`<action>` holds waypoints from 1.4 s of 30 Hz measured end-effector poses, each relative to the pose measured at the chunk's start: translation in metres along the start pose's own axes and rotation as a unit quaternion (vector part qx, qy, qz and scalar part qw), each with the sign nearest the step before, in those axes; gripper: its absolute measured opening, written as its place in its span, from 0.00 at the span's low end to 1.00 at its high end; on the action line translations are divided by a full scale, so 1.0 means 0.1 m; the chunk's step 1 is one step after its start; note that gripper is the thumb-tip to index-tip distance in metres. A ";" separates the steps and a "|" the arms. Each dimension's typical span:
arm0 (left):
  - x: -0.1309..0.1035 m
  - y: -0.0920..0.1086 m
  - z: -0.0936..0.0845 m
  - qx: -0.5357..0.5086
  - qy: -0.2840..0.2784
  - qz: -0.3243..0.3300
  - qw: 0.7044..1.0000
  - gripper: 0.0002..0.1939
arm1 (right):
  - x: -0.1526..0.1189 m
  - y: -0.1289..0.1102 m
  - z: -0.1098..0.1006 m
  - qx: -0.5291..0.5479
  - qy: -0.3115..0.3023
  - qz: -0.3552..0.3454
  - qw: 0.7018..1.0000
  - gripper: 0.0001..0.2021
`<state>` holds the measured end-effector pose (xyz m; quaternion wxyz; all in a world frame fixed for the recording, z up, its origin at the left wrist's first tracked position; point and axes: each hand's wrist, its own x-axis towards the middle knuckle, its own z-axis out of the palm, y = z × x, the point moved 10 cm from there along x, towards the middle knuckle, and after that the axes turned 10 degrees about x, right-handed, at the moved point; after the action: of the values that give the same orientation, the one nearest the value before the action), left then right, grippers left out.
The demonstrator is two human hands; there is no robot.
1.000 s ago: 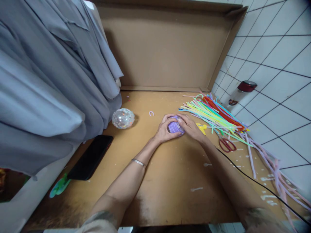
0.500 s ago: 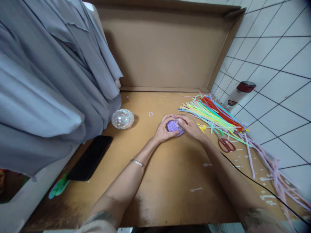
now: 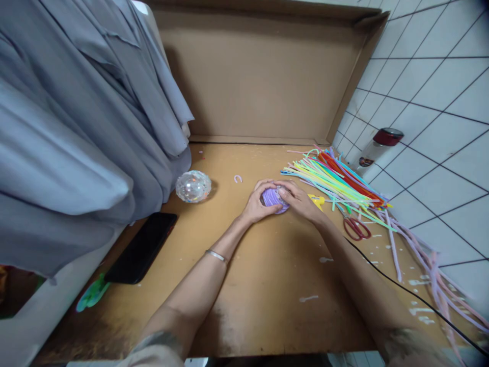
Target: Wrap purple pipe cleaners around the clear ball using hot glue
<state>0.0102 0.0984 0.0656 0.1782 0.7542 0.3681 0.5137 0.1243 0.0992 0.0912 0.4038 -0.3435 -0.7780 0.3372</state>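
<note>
1. My left hand [image 3: 255, 206] is clamped round the purple coil [image 3: 272, 197], thumb on the near side, fingers curled over the far side. My right hand [image 3: 300, 200] pinches its right side, so the coil sits between both, mid-desk [image 3: 263, 285]. I can't tell whether its underside touches the desk.
2. Squeezing unevenly, I could skew the windings or spring a layer loose; they look soft, and I judge the right side easiest to disturb.
3. At 3 o'clock from the coil, just beside my right hand, lies the yellow glue gun [image 3: 317, 202]. Its tip is hidden, so I can't tell if it's hot; a careless sweep could knock it or burn me.
4. The cord [image 3: 397, 285] comes out from beneath my right forearm towards 4 o'clock. I could snag it by dragging my elbow.
5. Between 3 and 4 o'clock the scissors [image 3: 356, 228] lie against the stems [image 3: 338, 181]; grabbing there blindly might nick me.
6. At 2 o'clock stands a clear bottle [image 3: 373, 153] with a dark red lid, fitted on; its contents I can't make out.
7. At 9 o'clock sits the clear ball [image 3: 193, 186], coloured specks showing, inside or merely reflected. Being round, it could roll if bumped.
8. At 12 o'clock, the carton [image 3: 263, 76] stands with its open side facing me.
</note>
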 end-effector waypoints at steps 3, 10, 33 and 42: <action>0.00 0.02 0.00 0.000 -0.003 0.000 1.000 0.27 | 0.00 0.00 -0.01 0.001 0.001 0.000 1.000 0.21; 0.00 0.07 0.01 -0.002 -0.012 0.007 1.000 0.27 | 0.01 0.01 -0.05 -0.008 0.031 -0.006 0.999 0.18; -0.01 0.13 0.04 0.007 -0.022 0.021 1.000 0.26 | 0.01 -0.02 -0.07 -0.033 0.058 0.001 0.998 0.14; -0.01 0.13 0.04 0.005 -0.025 0.025 0.999 0.26 | 0.00 0.12 -0.14 0.037 0.059 0.042 0.997 0.19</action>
<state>0.0185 0.0892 0.0715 0.1704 0.7766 0.3473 0.4972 0.1395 0.1091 0.0873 0.4467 -0.3800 -0.7245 0.3620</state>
